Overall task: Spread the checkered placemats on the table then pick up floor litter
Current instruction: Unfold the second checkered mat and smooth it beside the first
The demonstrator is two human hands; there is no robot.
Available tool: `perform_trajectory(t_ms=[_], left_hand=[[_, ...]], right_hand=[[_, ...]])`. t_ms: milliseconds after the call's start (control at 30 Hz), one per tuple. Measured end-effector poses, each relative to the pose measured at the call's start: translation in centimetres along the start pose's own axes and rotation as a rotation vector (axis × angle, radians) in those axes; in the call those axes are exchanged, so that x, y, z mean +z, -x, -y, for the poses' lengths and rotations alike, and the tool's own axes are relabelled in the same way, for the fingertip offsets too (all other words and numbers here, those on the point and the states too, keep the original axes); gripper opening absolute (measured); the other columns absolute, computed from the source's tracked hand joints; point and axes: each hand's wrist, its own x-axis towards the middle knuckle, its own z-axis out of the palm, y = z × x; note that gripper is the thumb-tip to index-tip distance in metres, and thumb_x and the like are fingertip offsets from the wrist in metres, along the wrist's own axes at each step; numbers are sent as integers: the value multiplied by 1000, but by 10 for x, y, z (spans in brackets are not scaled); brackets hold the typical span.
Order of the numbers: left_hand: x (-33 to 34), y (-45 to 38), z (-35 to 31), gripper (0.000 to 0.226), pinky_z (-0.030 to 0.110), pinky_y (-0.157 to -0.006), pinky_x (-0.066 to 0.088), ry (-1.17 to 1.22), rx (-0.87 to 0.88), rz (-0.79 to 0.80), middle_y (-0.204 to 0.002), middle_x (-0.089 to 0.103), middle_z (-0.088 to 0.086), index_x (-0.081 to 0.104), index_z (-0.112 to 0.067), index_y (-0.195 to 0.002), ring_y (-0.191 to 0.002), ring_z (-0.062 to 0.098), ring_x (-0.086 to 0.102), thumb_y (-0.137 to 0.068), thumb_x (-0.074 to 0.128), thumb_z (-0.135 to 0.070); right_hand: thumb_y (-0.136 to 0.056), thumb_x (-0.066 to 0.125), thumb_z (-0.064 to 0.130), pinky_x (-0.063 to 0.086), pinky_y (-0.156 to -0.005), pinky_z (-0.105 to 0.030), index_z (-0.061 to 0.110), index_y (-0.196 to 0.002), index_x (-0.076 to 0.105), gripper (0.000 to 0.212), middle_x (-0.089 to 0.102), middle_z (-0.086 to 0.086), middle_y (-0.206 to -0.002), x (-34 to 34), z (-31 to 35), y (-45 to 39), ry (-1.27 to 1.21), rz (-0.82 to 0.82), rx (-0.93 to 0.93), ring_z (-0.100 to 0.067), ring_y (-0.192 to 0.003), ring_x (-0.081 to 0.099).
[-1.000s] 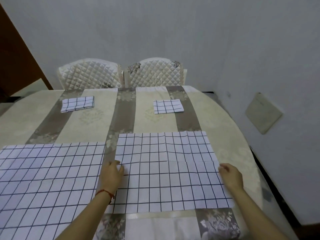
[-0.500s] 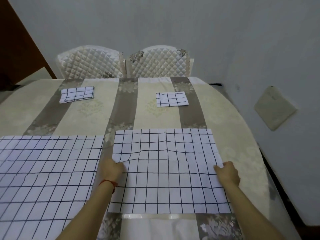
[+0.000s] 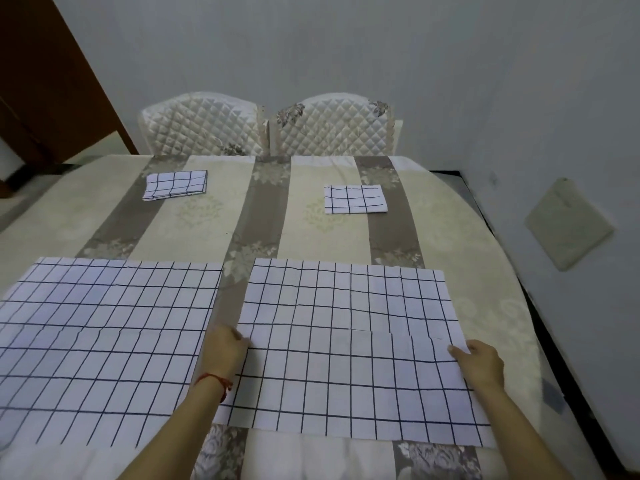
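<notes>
Two white placemats with a dark grid lie spread flat on the near half of the table: the left placemat (image 3: 104,344) and the right placemat (image 3: 349,348). My left hand (image 3: 223,348) grips the right placemat's left edge at a crease. On the opposite side, my right hand (image 3: 481,363) pinches its right edge. Two more placemats stay folded farther back, one folded placemat on the left (image 3: 176,184), another folded placemat on the right (image 3: 355,199). No floor litter can be made out.
The oval table (image 3: 322,233) wears a cream and brown striped cloth. Two quilted white chairs (image 3: 266,129) stand at its far side against the grey wall. A dark wooden door (image 3: 45,81) is at the left. A narrow strip of dark floor (image 3: 568,386) runs along the table's right side.
Both hands stay on the right placemat's side edges, which looks slightly flatter. The view has tilted and shifted a little.
</notes>
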Motion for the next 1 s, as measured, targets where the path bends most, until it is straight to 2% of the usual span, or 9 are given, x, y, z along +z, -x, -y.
perform_trajectory(t_ms=[67, 167, 233, 367, 467, 533, 733, 933, 1000], left_hand=[[1, 5, 2, 28, 29, -47, 44, -62, 25, -6, -57, 54, 15, 54, -1, -52, -51, 28, 53, -74, 68, -12], [5, 16, 0, 29, 22, -45, 28, -84, 42, 6, -57, 49, 10, 47, -8, -52, -50, 24, 46, -74, 65, -14], [9, 23, -2, 22, 22, -45, 26, -53, 14, 1, -56, 48, 8, 48, -6, -57, -50, 21, 44, -73, 63, -8], [18, 34, -1, 8, 28, -51, 39, -4, -29, -22, -63, 52, 13, 52, -1, -68, -58, 27, 50, -73, 57, 4], [16, 35, 11, 16, 39, -54, 52, -13, -41, -43, -62, 57, 14, 51, -12, -62, -58, 31, 56, -72, 59, -3], [9, 37, 15, 19, 38, -54, 53, -13, -50, -63, -65, 59, 11, 50, -20, -63, -60, 30, 59, -74, 59, -6], [-7, 41, 19, 11, 26, -54, 34, 62, -59, -120, -74, 55, 11, 54, -5, -85, -70, 27, 51, -79, 58, 3], [-10, 43, 18, 15, 28, -66, 41, 134, -32, -145, -67, 52, 4, 57, -1, -92, -69, 24, 50, -80, 59, 6], [-9, 40, 16, 16, 29, -68, 41, 144, -28, -154, -76, 55, 9, 58, 1, -95, -73, 25, 51, -80, 57, 7]], right_hand=[[-85, 64, 13, 32, -107, -39, -9, -129, 45, 53, 45, -24, -139, -6, -6, 2, 17, -11, -3, -37, -128, 43], [-85, 64, 14, 33, -106, -40, -9, -128, 46, 52, 46, -24, -139, -15, -10, 6, 24, -25, 6, -38, -127, 43], [-85, 64, 15, 33, -107, -41, -9, -129, 45, 53, 45, -24, -139, -18, -14, 8, 16, -15, 6, -38, -127, 43], [-85, 64, 13, 31, -108, -41, -11, -128, 45, 53, 44, -25, -139, -20, -17, 12, 25, 11, -10, -38, -129, 42], [-85, 63, 14, 31, -108, -41, -11, -128, 45, 52, 44, -24, -140, -17, -14, 16, 21, 34, -34, -37, -129, 42], [-85, 64, 14, 32, -107, -40, -11, -127, 46, 51, 46, -24, -138, -14, -12, 16, 17, 52, -48, -37, -128, 43], [-86, 62, 15, 30, -109, -39, -9, -130, 44, 53, 43, -23, -141, -1, -4, 20, 10, 91, -83, -35, -131, 40], [-88, 60, 17, 29, -109, -41, -8, -132, 41, 54, 42, -23, -142, 5, -3, 22, 7, 50, -73, -36, -132, 39], [-89, 59, 17, 30, -109, -41, -8, -132, 41, 53, 42, -23, -142, 4, -2, 20, 6, 32, -70, -37, -131, 40]])
